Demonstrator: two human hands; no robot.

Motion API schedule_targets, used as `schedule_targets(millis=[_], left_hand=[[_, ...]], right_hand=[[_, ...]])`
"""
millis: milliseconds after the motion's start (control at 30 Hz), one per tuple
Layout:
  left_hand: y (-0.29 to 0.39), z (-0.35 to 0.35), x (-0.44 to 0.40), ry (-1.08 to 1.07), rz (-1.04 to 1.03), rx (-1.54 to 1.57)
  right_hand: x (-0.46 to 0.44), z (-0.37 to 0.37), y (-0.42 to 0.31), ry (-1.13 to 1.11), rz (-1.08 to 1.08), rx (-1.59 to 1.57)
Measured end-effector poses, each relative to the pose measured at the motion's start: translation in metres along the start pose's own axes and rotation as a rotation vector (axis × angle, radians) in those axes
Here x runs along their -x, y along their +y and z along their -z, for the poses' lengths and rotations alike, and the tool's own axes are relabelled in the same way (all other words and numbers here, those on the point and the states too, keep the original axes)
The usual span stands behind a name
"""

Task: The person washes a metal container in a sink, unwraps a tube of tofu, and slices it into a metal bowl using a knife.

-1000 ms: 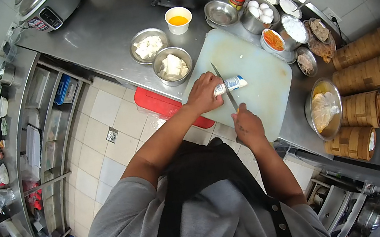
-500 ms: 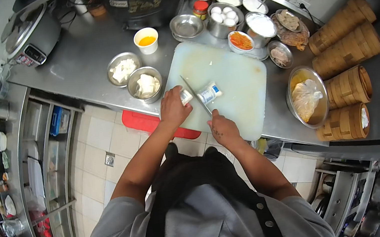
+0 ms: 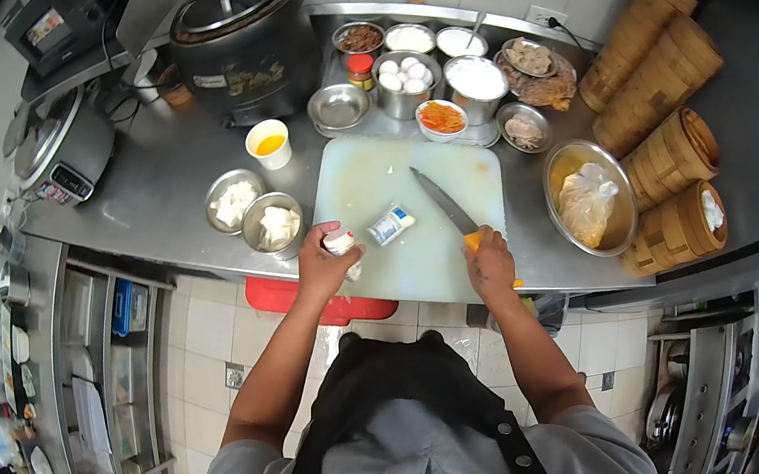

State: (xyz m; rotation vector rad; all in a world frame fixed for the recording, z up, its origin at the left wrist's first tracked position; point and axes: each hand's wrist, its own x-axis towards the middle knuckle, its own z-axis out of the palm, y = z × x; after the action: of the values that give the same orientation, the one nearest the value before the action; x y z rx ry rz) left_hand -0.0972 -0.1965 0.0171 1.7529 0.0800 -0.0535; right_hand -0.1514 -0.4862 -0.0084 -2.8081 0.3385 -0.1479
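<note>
Board (image 3: 407, 278): packet (image 3: 391, 225) near left fingers (image 3: 322, 232) gripping white piece (image 3: 337, 242) (right fingers (image 3: 491, 243) clasp knife (image 3: 445, 200)).

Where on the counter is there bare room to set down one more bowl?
The steel counter is bare between the grey cooker and the white cup; the cutting board, between the packet and the near edge. Behind the board it is crowded with bowls and eggs.

Left forearm (image 3: 286, 359): is pointing toward one o'clock
Left hand (image 3: 318, 266): is gripping, half curled
Right forearm (image 3: 531, 342): is leaning toward eleven o'clock
Right hand (image 3: 490, 264): is gripping, fistlike
</note>
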Motion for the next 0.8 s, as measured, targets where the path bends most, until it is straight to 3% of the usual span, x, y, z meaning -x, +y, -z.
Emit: schedule_targets(millis=[67, 133, 200, 300, 400, 500, 800], left_hand=[[0.009, -0.006, -0.002, -0.015, -0.009, 0.052], [0.018, -0.012, -0.004, -0.016, 0.007, 0.136], [0.027, -0.022, -0.004, -0.009, 0.049, 0.254], [0.07, -0.035, 0.003, -0.01, 0.272, 0.543], [0.086, -0.035, 0.008, -0.042, 0.261, 0.625], [0.093, -0.025, 0.017, -0.116, 0.252, 0.712], [0.087, 0.005, 0.031, -0.33, 0.153, 0.877]], right_hand=[[0.0, 0.006, -0.007, 0.13, 0.057, 0.06], [0.006, 0.023, -0.026, 0.167, 0.183, -0.118], [0.018, 0.027, -0.06, 0.154, 0.452, -0.538], [0.031, 0.034, -0.102, 0.083, 0.505, -0.928], [0.029, 0.031, -0.109, 0.221, 0.377, -0.972], [0.022, 0.05, -0.112, 0.31, 0.439, -0.953], [0.015, 0.094, -0.13, 0.207, 0.515, -0.937]])
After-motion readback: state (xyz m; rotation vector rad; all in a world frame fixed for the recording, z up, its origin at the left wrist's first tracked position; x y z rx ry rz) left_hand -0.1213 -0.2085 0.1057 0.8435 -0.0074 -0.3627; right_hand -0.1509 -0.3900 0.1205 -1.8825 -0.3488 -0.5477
